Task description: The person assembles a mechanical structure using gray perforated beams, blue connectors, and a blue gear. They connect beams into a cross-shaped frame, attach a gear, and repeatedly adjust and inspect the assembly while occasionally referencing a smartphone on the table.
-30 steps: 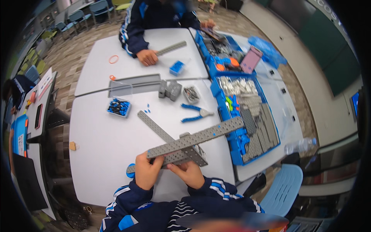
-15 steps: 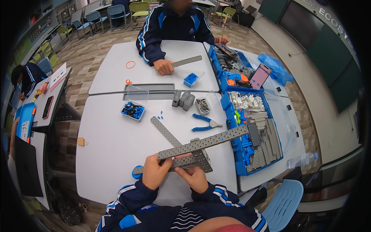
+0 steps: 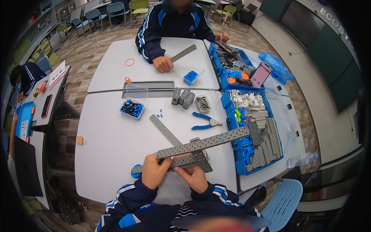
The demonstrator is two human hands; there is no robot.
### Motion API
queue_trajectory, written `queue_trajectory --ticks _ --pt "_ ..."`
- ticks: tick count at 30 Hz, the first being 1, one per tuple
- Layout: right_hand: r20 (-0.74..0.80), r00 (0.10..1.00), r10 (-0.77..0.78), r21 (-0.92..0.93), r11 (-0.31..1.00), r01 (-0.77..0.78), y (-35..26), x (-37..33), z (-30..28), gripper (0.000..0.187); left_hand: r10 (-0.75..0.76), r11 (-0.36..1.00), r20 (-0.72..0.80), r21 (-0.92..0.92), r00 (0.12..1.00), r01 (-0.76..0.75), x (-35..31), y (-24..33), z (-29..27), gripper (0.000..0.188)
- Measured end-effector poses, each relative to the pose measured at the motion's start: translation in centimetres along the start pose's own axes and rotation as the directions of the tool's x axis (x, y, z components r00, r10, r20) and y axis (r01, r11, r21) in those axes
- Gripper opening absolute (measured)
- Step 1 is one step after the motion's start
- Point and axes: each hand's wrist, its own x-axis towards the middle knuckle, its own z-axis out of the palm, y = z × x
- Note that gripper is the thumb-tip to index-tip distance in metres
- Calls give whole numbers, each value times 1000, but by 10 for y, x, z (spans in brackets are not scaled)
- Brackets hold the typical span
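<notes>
Both my hands hold a frame of grey perforated plastic beams (image 3: 205, 144) over the near part of the white table. My left hand (image 3: 154, 172) is closed round its left end, where the long upper beam and a lower beam come close together. My right hand (image 3: 194, 179) pinches the lower beam near an upright plate, its thumb on top and its other fingers partly hidden. Small blue pins dot the upper beam. Another grey beam (image 3: 165, 129) slants away to the far left behind the frame. A blue round piece (image 3: 135, 171) shows by the lower beam's left end.
Blue-handled pliers (image 3: 206, 121), a box of blue and black pins (image 3: 132, 109), grey blocks (image 3: 182, 98) and a small parts box (image 3: 202, 103) lie beyond. A blue parts case (image 3: 237, 170) stands right. Across the table, a person's hand (image 3: 162, 64) grips a grey beam (image 3: 184, 53).
The person across the table has tilted their grey beam more steeply upward. My hands and the frame stay almost where they were.
</notes>
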Motion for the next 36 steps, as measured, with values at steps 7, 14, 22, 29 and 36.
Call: queue_trajectory --ticks 7,14,22,29,36 --pt "-17 998 53 -86 995 -54 6 -1 -5 40 -11 999 1 44 1000 11 0 1 -1 20" --pt "26 992 120 -585 807 -82 -3 4 -5 45 -41 998 -72 -40 997 39 1 -1 -8 18" --pt "483 822 303 -512 859 -16 -130 -35 -66 35 -77 997 -158 17 984 81 7 -6 -29 20" --pt "217 767 -604 -933 -360 -19 -224 90 -259 38 -63 996 -171 54 983 74 7 -6 -27 21" --pt "118 707 -697 -810 -479 -337 -212 210 -396 55 -44 993 -233 94 971 67 11 -5 -22 17"
